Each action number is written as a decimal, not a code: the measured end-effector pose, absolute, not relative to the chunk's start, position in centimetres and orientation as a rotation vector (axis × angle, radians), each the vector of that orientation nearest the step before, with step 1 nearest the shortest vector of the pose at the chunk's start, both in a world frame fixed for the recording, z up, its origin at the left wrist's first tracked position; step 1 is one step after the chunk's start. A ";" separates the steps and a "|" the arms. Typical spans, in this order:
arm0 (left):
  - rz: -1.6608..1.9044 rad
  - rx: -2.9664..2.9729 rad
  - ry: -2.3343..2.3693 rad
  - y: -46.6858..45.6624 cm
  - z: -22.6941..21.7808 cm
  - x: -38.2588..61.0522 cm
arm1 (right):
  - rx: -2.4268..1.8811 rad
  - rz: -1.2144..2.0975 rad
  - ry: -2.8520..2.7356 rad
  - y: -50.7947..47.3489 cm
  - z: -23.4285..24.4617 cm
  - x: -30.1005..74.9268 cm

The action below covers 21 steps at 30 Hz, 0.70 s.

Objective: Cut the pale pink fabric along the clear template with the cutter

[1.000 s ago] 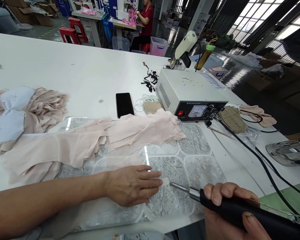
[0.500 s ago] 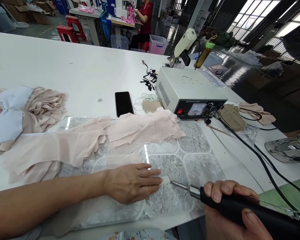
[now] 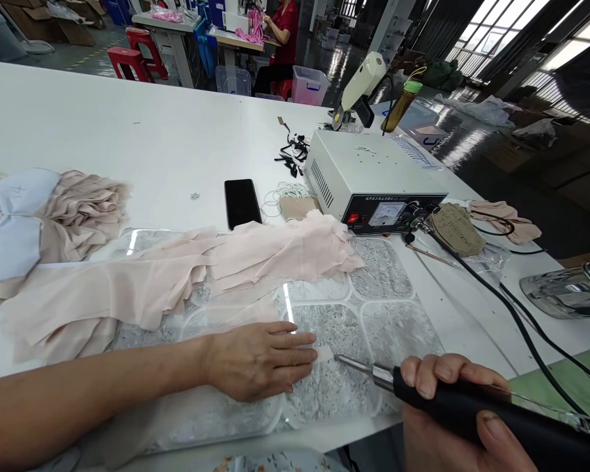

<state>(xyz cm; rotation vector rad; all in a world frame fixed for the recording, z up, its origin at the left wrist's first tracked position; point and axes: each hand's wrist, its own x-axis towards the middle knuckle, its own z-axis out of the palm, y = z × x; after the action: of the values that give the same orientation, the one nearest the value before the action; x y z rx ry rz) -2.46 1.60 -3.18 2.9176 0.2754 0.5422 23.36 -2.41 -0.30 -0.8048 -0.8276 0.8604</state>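
Note:
My left hand (image 3: 260,359) lies flat, fingers stretched out, pressing a small pale strip (image 3: 323,354) of fabric onto a scratched clear cutting plate (image 3: 388,328). My right hand (image 3: 452,419) is wrapped round the black handle of a cutting tool (image 3: 472,406). Its metal tip (image 3: 347,360) points left and sits right beside the strip's end. A long pile of pink fabric pieces (image 3: 187,275) lies just beyond my left hand.
A white power box (image 3: 368,177) with black cables (image 3: 511,321) stands behind the plate. A phone (image 3: 240,202), elastic loops, black scraps and a second pink stack (image 3: 63,210) with paper patterns lie on the white table (image 3: 128,144). A shiny metal object (image 3: 565,292) sits at right. A person in red works far behind.
Hands and tool stay almost where they were; the view has shifted slightly, and the tool tip has edged a little closer to the strip.

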 end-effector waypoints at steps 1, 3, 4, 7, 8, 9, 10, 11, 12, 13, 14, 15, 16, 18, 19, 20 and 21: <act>0.545 2.915 0.276 1.6 -3.2 -2.5 | -0.804 0.861 -0.827 -2.4 -0.2 23.3; 0.553 2.906 0.284 1.6 -3.2 -2.5 | -0.802 0.865 -0.822 -2.3 -0.2 23.2; 0.550 2.900 0.290 1.5 -3.2 -2.5 | -0.802 0.868 -0.818 -2.3 -0.2 23.2; 0.525 2.882 0.300 1.5 -3.2 -2.4 | -0.801 0.874 -0.818 -2.3 -0.3 23.4; 0.514 2.878 0.298 1.5 -3.2 -2.4 | -0.801 0.876 -0.822 -2.3 -0.3 23.4; 0.503 2.876 0.297 1.5 -3.2 -2.4 | -0.801 0.876 -0.826 -2.3 -0.3 23.4; 0.501 2.874 0.296 1.5 -3.2 -2.4 | -0.798 0.876 -0.830 -2.3 -0.3 23.3; 0.507 2.874 0.294 1.5 -3.2 -2.4 | -0.795 0.877 -0.836 -2.3 -0.3 23.3; 0.514 2.874 0.292 1.5 -3.2 -2.5 | -0.792 0.878 -0.842 -2.3 -0.3 23.2; 0.526 2.873 0.291 1.5 -3.2 -2.5 | -0.790 0.877 -0.845 -2.3 -0.3 23.1; 0.535 2.875 0.290 1.5 -3.2 -2.5 | -0.788 0.878 -0.848 -2.3 -0.3 23.1; 0.540 2.878 0.289 1.5 -3.2 -2.5 | -0.790 0.880 -0.849 -2.3 -0.3 23.0; 0.542 2.880 0.288 1.5 -3.2 -2.5 | -0.793 0.884 -0.850 -2.3 -0.3 23.0; 0.543 2.884 0.291 1.5 -3.2 -2.5 | -0.798 0.889 -0.853 -2.3 -0.3 23.1; 0.545 2.885 0.293 1.5 -3.3 -2.5 | -0.798 0.892 -0.857 -2.3 -0.3 23.1; 0.544 2.885 0.295 1.5 -3.3 -2.5 | -0.798 0.893 -0.860 -2.3 -0.3 23.1; 0.545 2.886 0.295 1.5 -3.3 -2.5 | -0.797 0.890 -0.861 -2.3 -0.3 23.2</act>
<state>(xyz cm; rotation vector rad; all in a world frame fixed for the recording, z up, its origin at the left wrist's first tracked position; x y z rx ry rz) -2.47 1.51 -3.29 2.8856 0.2952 0.5452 23.16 -2.34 -0.34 -0.7972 -0.8606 0.8903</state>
